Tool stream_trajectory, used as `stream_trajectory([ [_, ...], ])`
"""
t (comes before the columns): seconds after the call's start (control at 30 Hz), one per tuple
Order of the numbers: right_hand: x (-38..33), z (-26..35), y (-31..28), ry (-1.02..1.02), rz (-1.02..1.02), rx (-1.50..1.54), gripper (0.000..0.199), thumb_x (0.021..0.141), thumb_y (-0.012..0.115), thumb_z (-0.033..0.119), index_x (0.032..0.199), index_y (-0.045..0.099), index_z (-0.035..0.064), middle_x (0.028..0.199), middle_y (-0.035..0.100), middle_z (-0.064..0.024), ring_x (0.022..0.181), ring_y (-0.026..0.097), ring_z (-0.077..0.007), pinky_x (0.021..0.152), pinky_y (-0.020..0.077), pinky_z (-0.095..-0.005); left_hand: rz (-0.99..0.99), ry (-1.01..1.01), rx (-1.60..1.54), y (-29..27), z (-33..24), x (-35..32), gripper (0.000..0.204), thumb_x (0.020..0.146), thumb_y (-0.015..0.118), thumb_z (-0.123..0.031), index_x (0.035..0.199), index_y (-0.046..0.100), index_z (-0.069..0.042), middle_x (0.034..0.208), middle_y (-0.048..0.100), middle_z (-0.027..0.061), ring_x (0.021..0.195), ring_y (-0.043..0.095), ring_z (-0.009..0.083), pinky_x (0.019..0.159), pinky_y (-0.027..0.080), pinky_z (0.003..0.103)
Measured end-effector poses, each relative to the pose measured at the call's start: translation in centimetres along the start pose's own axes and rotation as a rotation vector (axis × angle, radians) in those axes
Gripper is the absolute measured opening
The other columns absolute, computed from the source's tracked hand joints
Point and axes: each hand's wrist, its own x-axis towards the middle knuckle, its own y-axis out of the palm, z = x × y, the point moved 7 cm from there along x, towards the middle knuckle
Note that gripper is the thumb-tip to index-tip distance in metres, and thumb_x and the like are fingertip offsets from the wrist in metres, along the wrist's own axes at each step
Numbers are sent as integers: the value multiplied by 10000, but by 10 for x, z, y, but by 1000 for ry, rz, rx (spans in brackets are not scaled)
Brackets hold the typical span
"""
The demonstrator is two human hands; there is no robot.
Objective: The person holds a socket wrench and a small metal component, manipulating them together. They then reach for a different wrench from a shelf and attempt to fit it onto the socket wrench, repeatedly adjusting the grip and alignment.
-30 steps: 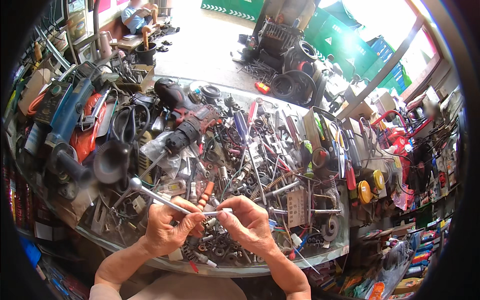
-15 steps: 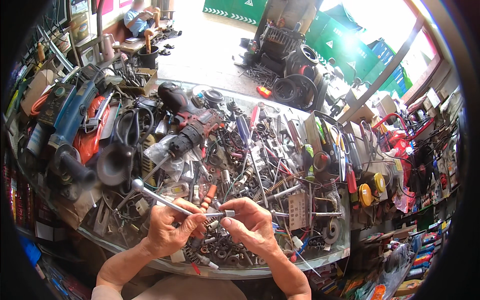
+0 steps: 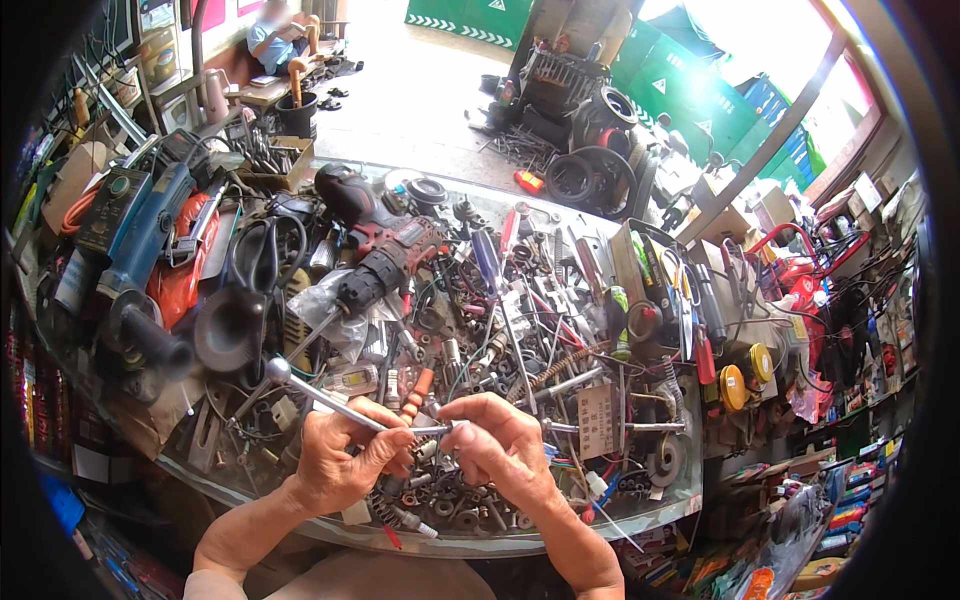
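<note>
Fitting in progress: left hand (image 3: 340, 465) gripping ball-ended metal rod (image 3: 325, 398), right hand (image 3: 500, 450) fingertips pinched on its tip; next calls for steady alignment

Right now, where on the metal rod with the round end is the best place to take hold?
Grip the metal rod on its bare mid-shaft, coming from above left. The left hand and right hand cover its near end, while the round knob end juts up-left above the cluttered glass table.

Power drill (image 3: 385, 250) behind hands; angle grinder (image 3: 140, 250) far left; tape rolls (image 3: 745, 375) right, on table (image 3: 560, 525).
</note>
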Motion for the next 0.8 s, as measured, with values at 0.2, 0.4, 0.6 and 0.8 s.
stream_trajectory([
  [0.2, 2, -10, -6, 5, -25, -43, 272, 954, 576, 257, 1034, 598, -2, 736, 595, -2, 523, 463, -14, 431, 341, -173, 1, 9, 3, 1, 0, 0, 152, 894, 643, -96, 931, 592, 42, 729, 663, 89, 637, 671, 129, 549, 582, 257],
  [0.4, 1, 6, -1, -5, -79, -16, 268, 928, 612, 209, 1051, 596, -29, 765, 635, -53, 501, 487, -35, 431, 354, -175, -8, 9, -3, -1, 1, 0, 147, 894, 642, -89, 939, 603, 44, 730, 658, 85, 645, 665, 117, 550, 581, 253],
  [0.6, 1, 1, -2, -54, -107, -28, 235, 958, 572, 222, 942, 596, -11, 685, 588, -27, 484, 460, -31, 413, 317, -170, -3, 28, -25, 0, 1, 0, 156, 890, 649, -93, 942, 607, 48, 734, 661, 87, 636, 664, 117, 541, 577, 253],
  [0.8, 2, 4, -1, -4, -94, 9, 227, 956, 577, 209, 945, 587, -17, 697, 591, -27, 475, 449, -29, 410, 320, -173, -15, 24, -24, -2, 3, 0, 156, 891, 647, -91, 943, 603, 49, 735, 664, 91, 627, 668, 127, 534, 576, 252],
])
